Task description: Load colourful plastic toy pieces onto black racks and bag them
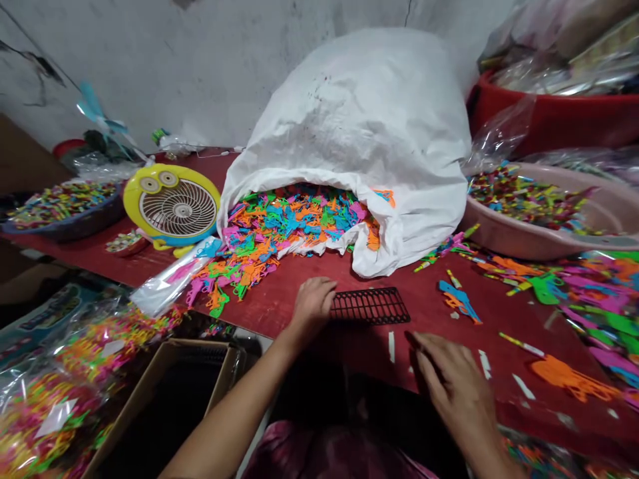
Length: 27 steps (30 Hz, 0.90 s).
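Black grid tray: flat, rectangular, slotted; left hand touching end.

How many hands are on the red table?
2. The left hand rests at the left end of the black grid; the right hand lies flat on the red table, nearer the camera. No others show.

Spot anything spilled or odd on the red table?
White woven sack lies on its side; small bright plastic toy pieces spill from its mouth across the red table toward the front edge, beside the left hand.
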Each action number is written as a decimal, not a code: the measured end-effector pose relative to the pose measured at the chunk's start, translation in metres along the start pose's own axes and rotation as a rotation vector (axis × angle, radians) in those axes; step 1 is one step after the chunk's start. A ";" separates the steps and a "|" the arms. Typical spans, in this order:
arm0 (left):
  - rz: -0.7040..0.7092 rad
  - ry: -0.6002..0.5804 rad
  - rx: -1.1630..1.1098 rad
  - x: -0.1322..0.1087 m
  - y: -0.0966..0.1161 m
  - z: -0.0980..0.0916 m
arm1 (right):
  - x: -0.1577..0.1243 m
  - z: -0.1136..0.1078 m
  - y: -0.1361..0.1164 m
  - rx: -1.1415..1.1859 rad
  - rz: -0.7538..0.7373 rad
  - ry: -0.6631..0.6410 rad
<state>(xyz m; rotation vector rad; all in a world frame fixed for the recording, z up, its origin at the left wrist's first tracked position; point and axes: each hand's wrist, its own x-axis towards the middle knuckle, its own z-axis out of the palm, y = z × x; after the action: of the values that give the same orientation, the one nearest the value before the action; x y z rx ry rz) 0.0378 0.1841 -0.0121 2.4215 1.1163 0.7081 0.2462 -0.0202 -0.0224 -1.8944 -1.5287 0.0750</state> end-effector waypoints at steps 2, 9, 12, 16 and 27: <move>-0.020 0.088 -0.013 -0.021 -0.008 0.003 | -0.002 0.005 0.005 -0.172 -0.181 -0.063; -0.079 0.115 0.047 -0.062 -0.020 0.018 | 0.004 0.003 0.032 -0.432 -0.234 -0.017; -0.132 0.078 0.047 -0.066 -0.024 0.013 | 0.007 -0.017 0.051 -0.474 -0.104 0.046; -0.096 0.027 0.049 -0.068 -0.029 0.002 | 0.004 -0.025 0.059 -0.375 -0.046 0.115; 0.264 0.175 0.023 -0.063 -0.030 -0.015 | 0.012 0.015 0.017 -0.100 -0.336 -0.075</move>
<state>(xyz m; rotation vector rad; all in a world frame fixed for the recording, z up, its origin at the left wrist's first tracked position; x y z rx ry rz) -0.0237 0.1554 -0.0334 2.5957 0.8766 1.0122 0.2580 -0.0035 -0.0384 -1.6988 -1.9131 -0.0847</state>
